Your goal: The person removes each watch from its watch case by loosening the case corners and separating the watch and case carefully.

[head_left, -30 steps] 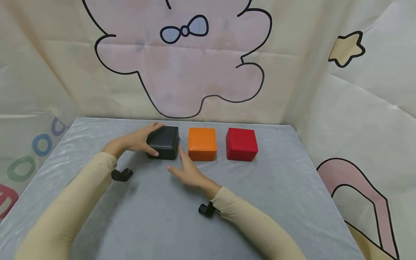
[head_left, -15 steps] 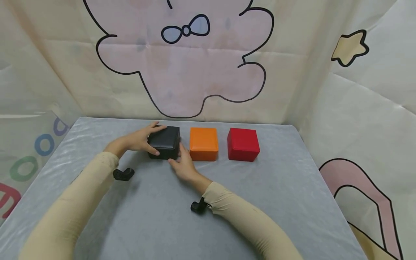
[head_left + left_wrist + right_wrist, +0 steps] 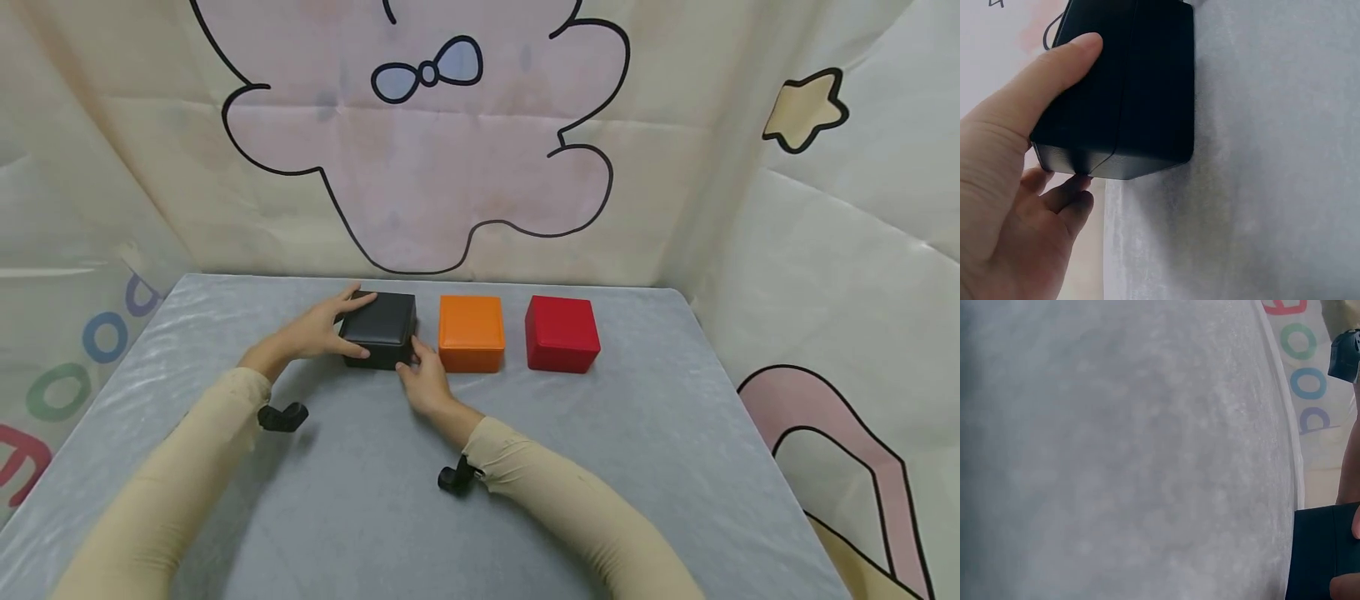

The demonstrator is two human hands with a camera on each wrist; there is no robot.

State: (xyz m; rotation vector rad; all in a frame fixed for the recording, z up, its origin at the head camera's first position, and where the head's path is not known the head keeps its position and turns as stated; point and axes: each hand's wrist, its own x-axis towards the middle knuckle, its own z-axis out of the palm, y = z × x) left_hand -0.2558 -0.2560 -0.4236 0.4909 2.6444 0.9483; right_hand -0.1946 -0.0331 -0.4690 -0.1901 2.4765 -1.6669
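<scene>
A black lidded box [image 3: 381,321] sits at the back left of the table, its lid down. My left hand [image 3: 318,327] grips it from the left, the thumb on the front of the lid and the fingers toward the back. In the left wrist view the black box [image 3: 1132,87] shows a seam between lid and base, with the left thumb [image 3: 1063,69] lying above that seam. At the box's lower right front corner, my right hand [image 3: 429,385] pinches it. Only a fingertip [image 3: 1344,587] of the right hand shows against the box in the right wrist view.
An orange box [image 3: 471,333] stands just right of the black one, close to my right fingers. Farther right is a red box [image 3: 562,333]. Grey cloth covers the table [image 3: 360,500], and a printed curtain [image 3: 465,183] hangs behind its back edge.
My right hand has moved up and left onto the black box's right front corner, its fingers closing in. The left hand keeps its place on the box. All boxes stay put.
</scene>
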